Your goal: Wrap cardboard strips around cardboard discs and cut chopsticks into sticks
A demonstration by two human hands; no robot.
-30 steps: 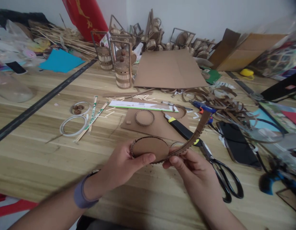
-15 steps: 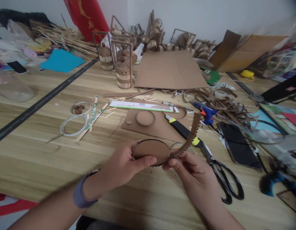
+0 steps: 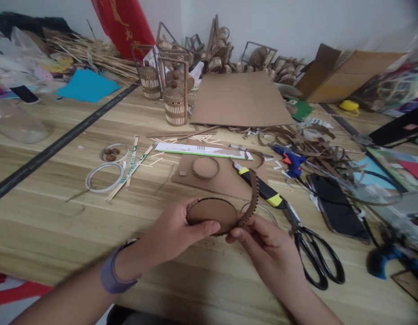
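Observation:
My left hand (image 3: 181, 230) grips a round cardboard disc (image 3: 212, 214), its thumb lying across the face and its fingers hidden behind. A notched cardboard strip (image 3: 252, 201) wraps part of the disc's rim, and its free end curls upward on the right. Thumb and fingers of my right hand (image 3: 263, 243) pinch that strip where it meets the disc's right edge. Just beyond lies a cardboard ring (image 3: 205, 167) on a flat cardboard piece (image 3: 181, 176). A yellow-and-black utility knife (image 3: 259, 185) and black-handled scissors (image 3: 313, 253) lie to the right.
A blue glue gun (image 3: 291, 160), a phone (image 3: 337, 205) and tangled cardboard strips (image 3: 330, 153) lie on the right. Tape rolls (image 3: 104, 177) and wooden sticks (image 3: 130, 169) are on the left. Small lidded buckets (image 3: 175, 106) stand behind, beside a large cardboard sheet (image 3: 241, 99).
The strip's free end has swung left and curls closer to the disc. My right hand has shifted slightly left along with it, while my left hand keeps nearly the same place.

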